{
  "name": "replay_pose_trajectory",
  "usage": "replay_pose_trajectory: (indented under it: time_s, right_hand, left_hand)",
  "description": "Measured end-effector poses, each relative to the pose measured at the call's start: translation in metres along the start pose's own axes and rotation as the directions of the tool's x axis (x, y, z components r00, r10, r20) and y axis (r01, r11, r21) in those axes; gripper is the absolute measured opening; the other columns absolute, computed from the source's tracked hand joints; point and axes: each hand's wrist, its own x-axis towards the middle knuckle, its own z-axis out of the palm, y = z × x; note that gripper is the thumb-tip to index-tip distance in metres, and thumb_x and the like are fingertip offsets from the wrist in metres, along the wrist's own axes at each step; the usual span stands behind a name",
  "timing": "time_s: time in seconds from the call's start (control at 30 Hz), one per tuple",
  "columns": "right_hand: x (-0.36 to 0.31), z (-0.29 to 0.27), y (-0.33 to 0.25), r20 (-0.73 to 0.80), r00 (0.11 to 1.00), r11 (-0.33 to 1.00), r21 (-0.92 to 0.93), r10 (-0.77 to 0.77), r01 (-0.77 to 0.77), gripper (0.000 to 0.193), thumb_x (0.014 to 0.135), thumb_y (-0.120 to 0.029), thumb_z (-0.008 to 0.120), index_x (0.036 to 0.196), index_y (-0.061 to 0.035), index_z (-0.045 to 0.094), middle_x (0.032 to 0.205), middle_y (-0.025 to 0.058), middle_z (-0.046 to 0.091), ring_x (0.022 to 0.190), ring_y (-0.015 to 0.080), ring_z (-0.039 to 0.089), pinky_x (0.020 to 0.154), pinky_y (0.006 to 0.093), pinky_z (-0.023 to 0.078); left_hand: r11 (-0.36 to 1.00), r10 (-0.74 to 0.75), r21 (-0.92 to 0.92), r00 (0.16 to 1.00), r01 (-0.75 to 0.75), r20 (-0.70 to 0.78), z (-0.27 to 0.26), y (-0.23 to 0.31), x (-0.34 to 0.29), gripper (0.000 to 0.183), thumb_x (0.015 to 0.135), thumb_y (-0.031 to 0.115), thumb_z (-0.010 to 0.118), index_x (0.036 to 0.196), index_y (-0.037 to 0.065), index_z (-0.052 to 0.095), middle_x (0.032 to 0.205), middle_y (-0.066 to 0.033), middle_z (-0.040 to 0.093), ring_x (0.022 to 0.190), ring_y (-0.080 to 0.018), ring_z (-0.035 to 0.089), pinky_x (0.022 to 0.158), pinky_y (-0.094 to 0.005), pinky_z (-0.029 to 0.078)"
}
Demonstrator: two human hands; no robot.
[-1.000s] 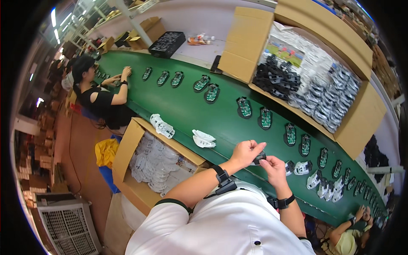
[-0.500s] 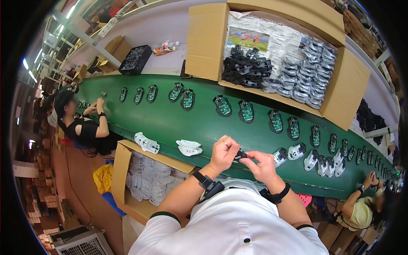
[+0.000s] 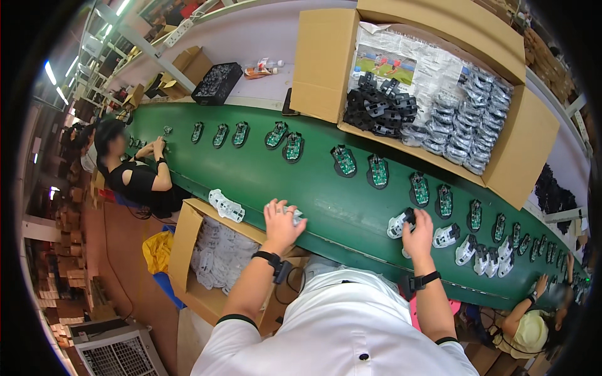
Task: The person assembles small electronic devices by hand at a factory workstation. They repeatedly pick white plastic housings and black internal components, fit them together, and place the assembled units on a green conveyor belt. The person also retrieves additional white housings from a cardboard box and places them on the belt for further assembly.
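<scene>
My left hand [image 3: 281,227] is at the near edge of the green bench, fingers and thumb around a white mouse shell [image 3: 297,217] that they partly cover. Farther right, my right hand [image 3: 419,233] has thumb and fingers at the black end of another white mouse shell [image 3: 396,226]. A bit of white shows below that hand; what it belongs to is hidden. To the left lies a bare white shell [image 3: 226,206]. Right of my right hand rest a white shell with a black part [image 3: 446,235] and several like it.
Mouse bases with green circuit boards [image 3: 377,171] stand in a row along the green bench [image 3: 251,172]. Behind is a carton [image 3: 321,66] of black parts and wrapped pieces; a carton [image 3: 183,250] of white shells stands at near left. Co-workers [image 3: 135,169] sit at both ends.
My hands were together over a small black part; now they are apart, the left on a white shell, the right at a shell with a black end. The view has shifted slightly.
</scene>
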Motion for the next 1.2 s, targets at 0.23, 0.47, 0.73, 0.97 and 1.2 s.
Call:
replay_pose_trajectory:
  time_s: [0.23, 0.47, 0.73, 0.97, 1.2]
  right_hand:
    - [-0.026, 0.019, -0.020, 0.019, 0.999, 0.995, -0.093, -0.040, 0.041, 0.067, 0.077, -0.018, 0.072, 0.138, 0.0002, 0.048, 0.152, 0.0299, 0.030, 0.139, 0.0493, 0.029, 0.115, 0.0554, 0.025]
    - [0.097, -0.022, -0.066, -0.200, 0.924, 0.943, 0.008, -0.325, 0.333, 0.073, 0.079, -0.024, 0.077, 0.142, -0.0022, 0.047, 0.151, 0.0283, 0.034, 0.136, 0.0476, 0.036, 0.113, 0.0532, 0.031]
    - [0.267, -0.018, -0.151, 0.128, 0.892, 0.864, -0.221, -0.434, 0.453, 0.095, 0.069, -0.034, 0.085, 0.150, -0.0180, 0.039, 0.150, 0.0274, 0.037, 0.134, 0.0469, 0.040, 0.111, 0.0524, 0.036]
    - [0.271, 0.036, -0.159, 0.019, 0.913, 0.887, -0.231, -0.408, 0.401, 0.083, 0.068, -0.038, 0.085, 0.140, -0.0175, 0.048, 0.134, 0.0220, 0.049, 0.118, 0.0418, 0.053, 0.099, 0.0493, 0.046]
    - [0.270, 0.045, -0.178, 0.011, 0.913, 0.912, -0.046, -0.407, 0.407, 0.077, 0.068, -0.026, 0.086, 0.136, -0.0197, 0.050, 0.128, 0.0205, 0.056, 0.116, 0.0406, 0.057, 0.097, 0.0469, 0.050]
  left_hand:
    - [0.971, -0.150, 0.131, 0.935, 0.201, -0.321, -0.020, -0.071, 0.043, 0.066, 0.081, 0.048, 0.073, 0.131, 0.008, 0.057, 0.147, -0.0235, 0.042, 0.142, -0.0421, 0.031, 0.115, -0.0625, 0.020]
    - [0.601, -0.799, -0.070, 0.601, 0.796, -0.017, -0.023, -0.143, 0.025, 0.083, 0.091, 0.066, 0.050, 0.149, 0.007, 0.044, 0.157, -0.0327, 0.025, 0.148, -0.0435, 0.020, 0.119, -0.0581, 0.013]
    - [0.837, -0.520, -0.264, 0.848, 0.480, -0.105, 0.000, -0.096, 0.064, 0.068, 0.087, 0.049, 0.063, 0.139, 0.006, 0.051, 0.148, -0.0226, 0.044, 0.142, -0.0387, 0.033, 0.117, -0.0593, 0.018]
    - [0.987, 0.078, -0.135, 0.996, -0.084, -0.048, -0.052, -0.029, 0.057, 0.067, 0.080, 0.042, 0.072, 0.136, 0.011, 0.054, 0.154, -0.0246, 0.032, 0.145, -0.0427, 0.026, 0.116, -0.0652, 0.015]
    - [0.982, 0.139, -0.123, 0.988, -0.146, -0.060, -0.007, -0.057, 0.039, 0.040, 0.071, 0.032, 0.077, 0.107, 0.016, 0.071, 0.145, -0.0209, 0.045, 0.137, -0.0426, 0.039, 0.113, -0.0640, 0.025]
